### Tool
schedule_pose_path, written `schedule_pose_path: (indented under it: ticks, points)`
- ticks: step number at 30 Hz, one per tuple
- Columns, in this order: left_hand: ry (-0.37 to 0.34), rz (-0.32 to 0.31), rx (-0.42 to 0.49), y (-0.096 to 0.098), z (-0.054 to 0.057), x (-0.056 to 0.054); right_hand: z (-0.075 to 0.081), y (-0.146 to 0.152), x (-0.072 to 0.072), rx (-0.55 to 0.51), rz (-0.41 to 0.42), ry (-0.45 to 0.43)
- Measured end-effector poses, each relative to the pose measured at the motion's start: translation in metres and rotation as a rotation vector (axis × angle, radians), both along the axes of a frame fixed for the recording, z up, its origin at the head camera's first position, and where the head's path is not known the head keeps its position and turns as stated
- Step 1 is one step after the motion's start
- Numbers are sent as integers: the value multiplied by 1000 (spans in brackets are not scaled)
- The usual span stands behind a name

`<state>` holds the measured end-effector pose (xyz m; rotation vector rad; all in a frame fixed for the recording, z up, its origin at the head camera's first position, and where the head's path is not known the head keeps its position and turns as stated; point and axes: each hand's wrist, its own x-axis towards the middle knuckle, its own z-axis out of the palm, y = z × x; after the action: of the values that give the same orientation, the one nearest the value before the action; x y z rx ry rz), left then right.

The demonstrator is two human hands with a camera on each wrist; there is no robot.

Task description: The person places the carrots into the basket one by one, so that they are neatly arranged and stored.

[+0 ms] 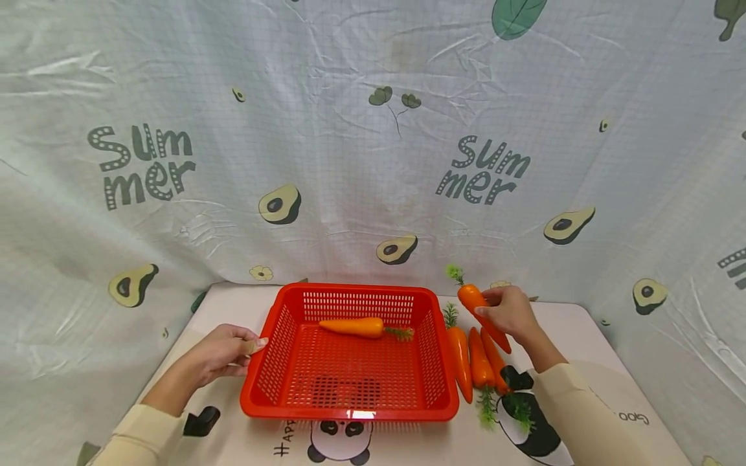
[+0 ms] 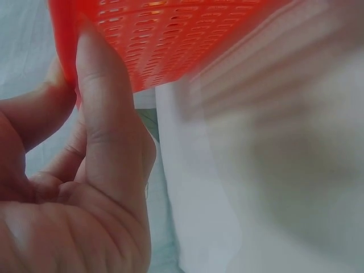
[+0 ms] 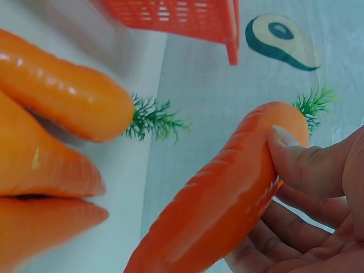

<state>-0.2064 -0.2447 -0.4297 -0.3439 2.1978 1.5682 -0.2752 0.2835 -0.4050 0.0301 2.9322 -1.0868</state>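
A red plastic basket (image 1: 350, 414) with slotted walls stands on the table, one carrot (image 1: 355, 327) with a green top lying inside it. My left hand (image 1: 224, 356) pinches the basket's left rim between thumb and fingers, also seen up close in the left wrist view. In my right hand (image 1: 513, 315) is another orange carrot (image 3: 210, 193), gripped near its leafy end and tilted, raised above the table to the right of the basket. Beneath it, three more carrots (image 1: 480, 362) lie side by side along the basket's right wall.
The white table mat (image 1: 583, 343) carries printed panda figures and lettering. Behind and at both sides hangs a pale curtain (image 1: 350, 162) printed with avocados and words. Black printed shapes (image 1: 201, 421) lie near my left sleeve.
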Motion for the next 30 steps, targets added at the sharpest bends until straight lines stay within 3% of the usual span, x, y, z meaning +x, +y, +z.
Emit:
schedule_pose_path:
  ticks: [30]
  points:
    - [26, 24, -3, 2, -4, 7, 11, -42, -4, -92, 179, 31]
